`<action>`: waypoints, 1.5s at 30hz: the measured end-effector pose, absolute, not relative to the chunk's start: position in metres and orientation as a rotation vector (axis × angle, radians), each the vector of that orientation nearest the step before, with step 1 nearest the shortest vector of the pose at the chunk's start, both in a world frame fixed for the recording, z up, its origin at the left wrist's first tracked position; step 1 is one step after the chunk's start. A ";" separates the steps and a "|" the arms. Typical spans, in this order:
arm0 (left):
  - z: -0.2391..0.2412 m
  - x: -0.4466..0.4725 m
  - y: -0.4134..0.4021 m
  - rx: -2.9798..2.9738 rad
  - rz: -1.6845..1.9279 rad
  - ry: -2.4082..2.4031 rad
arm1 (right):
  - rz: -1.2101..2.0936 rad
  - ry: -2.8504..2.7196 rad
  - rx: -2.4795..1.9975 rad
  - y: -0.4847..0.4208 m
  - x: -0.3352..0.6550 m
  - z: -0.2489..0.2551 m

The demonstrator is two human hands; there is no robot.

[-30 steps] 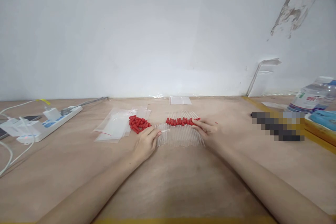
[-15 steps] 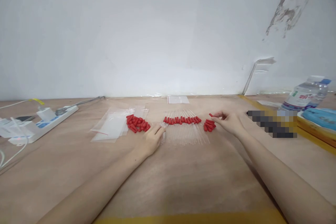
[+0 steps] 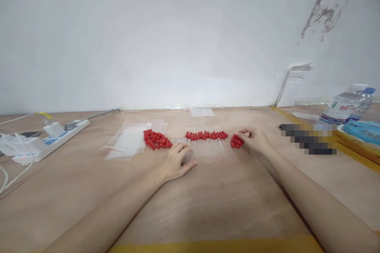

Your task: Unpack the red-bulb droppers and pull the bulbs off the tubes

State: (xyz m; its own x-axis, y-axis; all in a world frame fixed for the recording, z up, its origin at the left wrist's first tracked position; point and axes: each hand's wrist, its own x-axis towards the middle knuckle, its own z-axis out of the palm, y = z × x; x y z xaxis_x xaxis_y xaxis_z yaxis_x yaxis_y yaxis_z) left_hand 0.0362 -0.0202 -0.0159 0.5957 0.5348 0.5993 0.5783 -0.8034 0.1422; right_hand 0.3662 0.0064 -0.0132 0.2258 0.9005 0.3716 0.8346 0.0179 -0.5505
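A row of small red rubber caps (image 3: 204,136) lies across a fan of thin clear tubes (image 3: 209,150) in the middle of the table. My left hand (image 3: 175,163) rests at the tubes' left end, its thumb apart from the curved fingers; it appears to hold nothing. On the right, my right hand (image 3: 255,139) pinches at the top of a small pile of red caps (image 3: 236,142). Its fingertips seem closed on one cap, partly hidden among the others. A larger heap of red caps (image 3: 156,140) lies left of my left hand.
Clear plastic bags (image 3: 126,142) lie flat beside the larger heap, and another small bag (image 3: 202,112) is near the wall. A power strip (image 3: 50,146) with chargers stands left. At right are a blurred dark object (image 3: 308,140), water bottles (image 3: 341,106) and a blue pack (image 3: 363,131).
My right hand has lowered the red cap from above the small pile down onto it. My left hand has opened, its thumb swinging out to the right over the tubes' near side.
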 end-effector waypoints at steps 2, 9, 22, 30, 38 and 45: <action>-0.012 0.035 -0.022 -2.726 -0.930 -0.993 | 0.191 -1.562 -1.812 0.009 0.369 -0.016; -0.002 0.023 -0.022 -2.829 -0.618 -0.868 | 0.057 -1.455 -1.737 0.001 0.354 -0.006; -0.008 0.024 -0.017 -2.793 -0.683 -0.951 | -0.179 -2.205 -1.544 0.019 0.223 0.010; -0.009 0.025 -0.020 -2.620 -0.934 -1.043 | -0.245 -2.312 -1.506 0.032 0.205 0.002; -0.010 0.023 -0.018 -2.587 -0.930 -1.092 | -0.165 -1.781 -1.454 0.026 0.214 0.006; -0.011 0.024 -0.015 -2.431 -1.043 -1.111 | 0.519 -1.707 -1.017 -0.005 0.252 0.003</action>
State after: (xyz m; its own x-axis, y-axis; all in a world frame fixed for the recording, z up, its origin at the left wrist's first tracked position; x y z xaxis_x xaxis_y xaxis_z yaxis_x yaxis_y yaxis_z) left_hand 0.0239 -0.0149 -0.0107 0.4465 0.5461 0.7088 0.7416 -0.6691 0.0483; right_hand 0.2523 -0.0049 0.0034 -0.1049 0.8266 0.5529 0.3789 0.5473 -0.7463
